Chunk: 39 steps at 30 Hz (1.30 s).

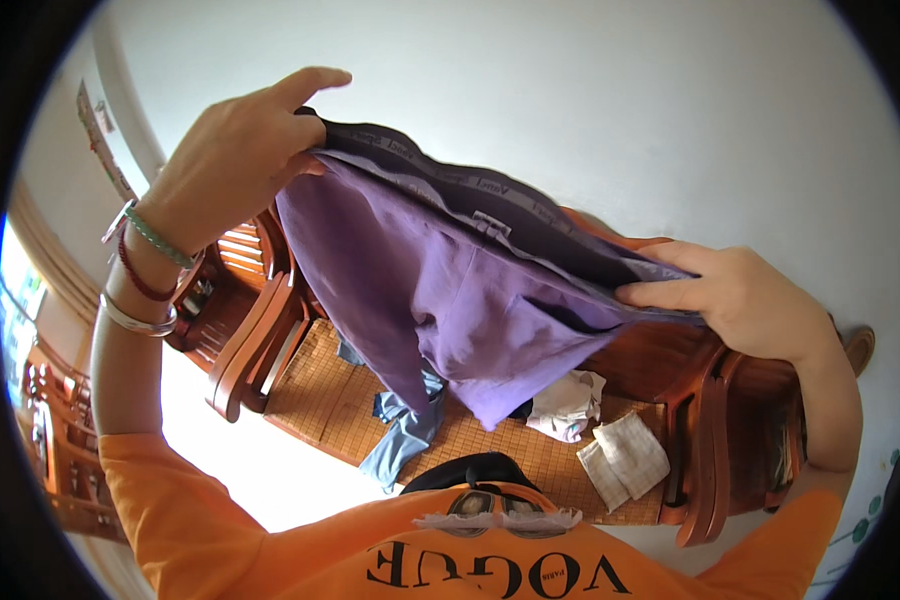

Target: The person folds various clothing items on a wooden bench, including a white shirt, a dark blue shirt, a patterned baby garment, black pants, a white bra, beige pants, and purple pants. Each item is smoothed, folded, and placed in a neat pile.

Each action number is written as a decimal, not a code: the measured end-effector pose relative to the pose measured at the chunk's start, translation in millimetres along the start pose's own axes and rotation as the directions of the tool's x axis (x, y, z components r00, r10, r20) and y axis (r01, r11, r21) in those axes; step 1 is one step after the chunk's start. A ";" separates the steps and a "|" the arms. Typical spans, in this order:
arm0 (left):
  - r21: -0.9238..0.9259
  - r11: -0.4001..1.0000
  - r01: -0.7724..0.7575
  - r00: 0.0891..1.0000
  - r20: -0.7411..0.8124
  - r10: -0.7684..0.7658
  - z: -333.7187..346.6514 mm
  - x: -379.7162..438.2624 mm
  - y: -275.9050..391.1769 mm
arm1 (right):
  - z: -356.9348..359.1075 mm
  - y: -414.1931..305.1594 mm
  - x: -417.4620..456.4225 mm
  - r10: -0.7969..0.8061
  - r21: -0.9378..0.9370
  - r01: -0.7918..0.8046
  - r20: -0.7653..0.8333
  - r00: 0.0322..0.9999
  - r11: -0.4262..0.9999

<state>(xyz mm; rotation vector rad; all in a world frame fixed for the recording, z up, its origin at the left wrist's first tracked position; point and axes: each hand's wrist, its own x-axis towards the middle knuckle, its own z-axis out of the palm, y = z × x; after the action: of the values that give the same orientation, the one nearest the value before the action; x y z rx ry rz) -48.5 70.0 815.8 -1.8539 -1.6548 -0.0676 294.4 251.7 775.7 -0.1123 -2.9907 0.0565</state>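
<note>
A pair of purple shorts hangs stretched out in the air between my two hands. Its dark elastic waistband runs along the top and bears woven writing; a small label shows inside it. At one end of the band, my left hand pinches the fabric, with the index finger pointing away. My right hand grips the other end, two fingers lying over the band and the thumb hidden. The legs of the shorts droop over the wooden bench below.
Beneath is a wooden bench with a woven mat. On it lie a blue garment, a white garment and a folded cream cloth. A wooden armchair stands at left; a pale wall rises behind.
</note>
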 end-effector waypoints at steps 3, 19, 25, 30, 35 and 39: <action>0.059 0.997 0.059 0.992 0.105 -0.065 -9.7 -12.4 -7.8 | 0.1 2.6 10.1 0.022 0.157 -0.016 -0.040 0.999 0.987; -0.719 0.466 0.516 0.809 0.229 -0.542 107.8 -14.6 -68.7 | 45.6 84.9 100.6 0.496 0.776 -0.373 0.091 0.864 0.509; -0.812 0.434 0.391 0.821 0.094 -0.563 99.6 -5.7 -69.0 | 30.7 87.0 101.0 0.474 0.692 -0.185 -0.252 0.844 0.697; -0.964 0.250 -0.095 0.853 -0.208 -0.478 51.9 -38.3 -76.6 | -13.7 26.5 68.3 0.328 0.677 0.150 -0.524 0.786 0.720; -0.628 -0.121 -0.768 0.588 -0.619 -0.521 39.8 -50.0 -61.2 | -60.5 14.1 50.6 -0.169 0.552 0.598 -0.636 0.753 0.582; 0.055 -0.855 -0.516 0.563 -0.730 -0.387 59.8 8.0 -72.2 | -69.1 -7.4 103.2 -0.075 0.711 0.612 -0.629 0.774 0.346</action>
<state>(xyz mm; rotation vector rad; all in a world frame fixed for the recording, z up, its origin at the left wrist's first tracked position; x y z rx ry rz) -134.4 106.0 802.5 1.4554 -0.8235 1.5321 202.3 254.4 859.5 0.5862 -1.9738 1.3428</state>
